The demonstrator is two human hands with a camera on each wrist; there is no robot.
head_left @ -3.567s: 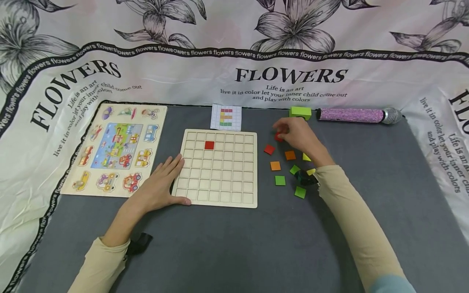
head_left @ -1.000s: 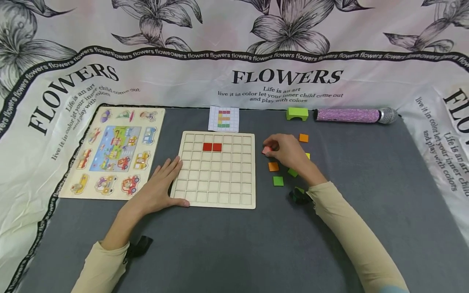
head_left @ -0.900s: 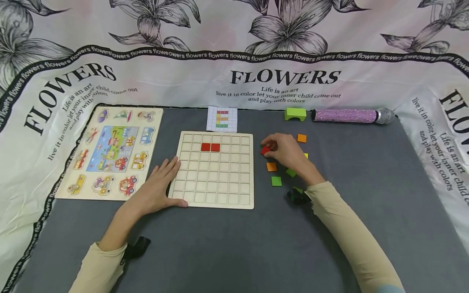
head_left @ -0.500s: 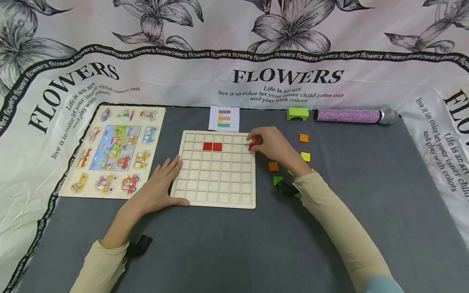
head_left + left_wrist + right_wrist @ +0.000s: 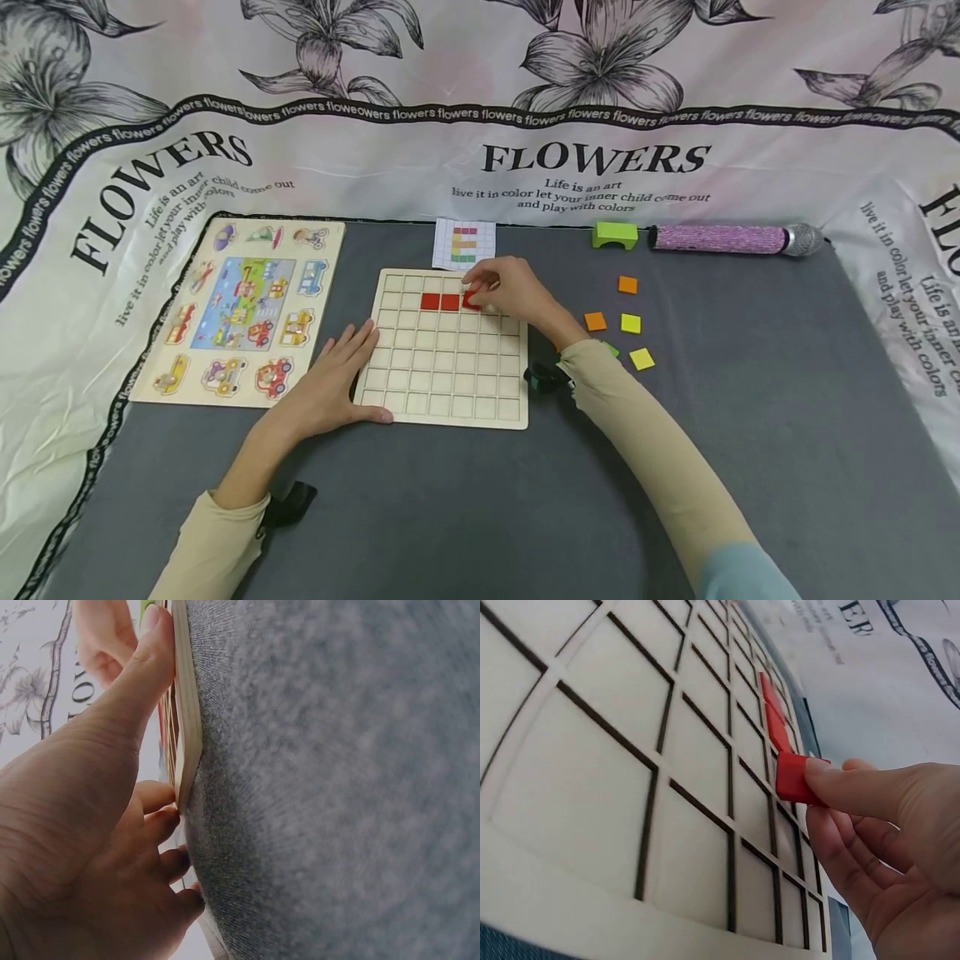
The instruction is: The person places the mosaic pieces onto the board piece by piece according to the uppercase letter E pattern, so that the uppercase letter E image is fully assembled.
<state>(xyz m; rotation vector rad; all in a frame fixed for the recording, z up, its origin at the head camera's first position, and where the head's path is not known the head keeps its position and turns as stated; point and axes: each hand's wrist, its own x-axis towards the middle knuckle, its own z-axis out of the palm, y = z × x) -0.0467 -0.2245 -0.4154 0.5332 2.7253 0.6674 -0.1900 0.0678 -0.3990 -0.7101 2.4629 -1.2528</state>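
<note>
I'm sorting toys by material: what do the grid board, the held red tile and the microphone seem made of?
Grid board: probably wood, unpainted and matte; its edge in the left wrist view is bare pale tan.
Red tile: painted wood or plastic, I can't tell; smooth, evenly coloured.
Microphone: pinkish-purple handle sparkles, perhaps glitter or rhinestones; grey head resembles metal mesh.

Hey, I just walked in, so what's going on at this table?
A person's right hand pinches a red tile at a wooden grid board, beside two red squares set in its cells. The left hand touches the board's left side. Orange tiles and yellow tiles lie to the right; a pattern card lies behind.
</note>
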